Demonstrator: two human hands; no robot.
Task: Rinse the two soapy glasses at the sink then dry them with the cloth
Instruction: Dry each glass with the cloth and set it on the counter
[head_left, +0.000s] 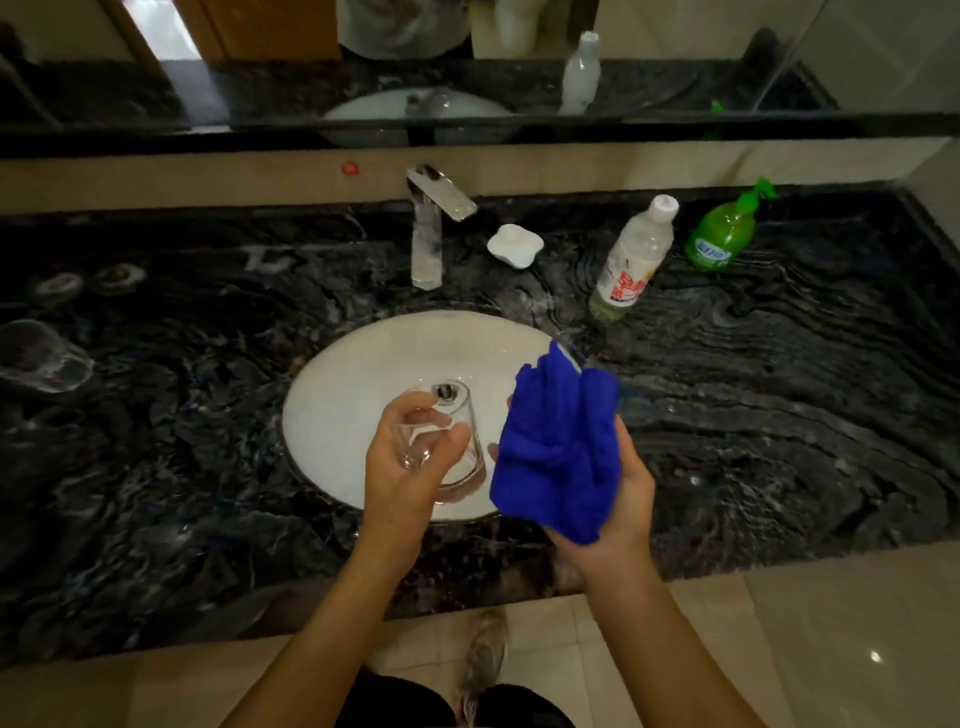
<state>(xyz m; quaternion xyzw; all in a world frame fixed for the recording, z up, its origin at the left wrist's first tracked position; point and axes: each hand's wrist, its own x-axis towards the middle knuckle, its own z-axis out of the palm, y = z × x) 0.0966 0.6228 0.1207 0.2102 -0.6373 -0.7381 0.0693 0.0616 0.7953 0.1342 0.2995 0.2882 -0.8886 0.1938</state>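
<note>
Both forearms reach over the white sink basin (363, 364). Right hand (621, 499) clutches the bunched blue cloth (558, 452); left hand (410, 462) holds a clear glass (447, 441), seemingly rinsed, undried. Second glass (41, 356) lies far left.

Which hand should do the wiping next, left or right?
Right. The right hand already holds the blue cloth bunched beside the glass, which the left hand grips over the sink. Left is better kept steadying the glass; the second glass sits far left on the counter.
</note>
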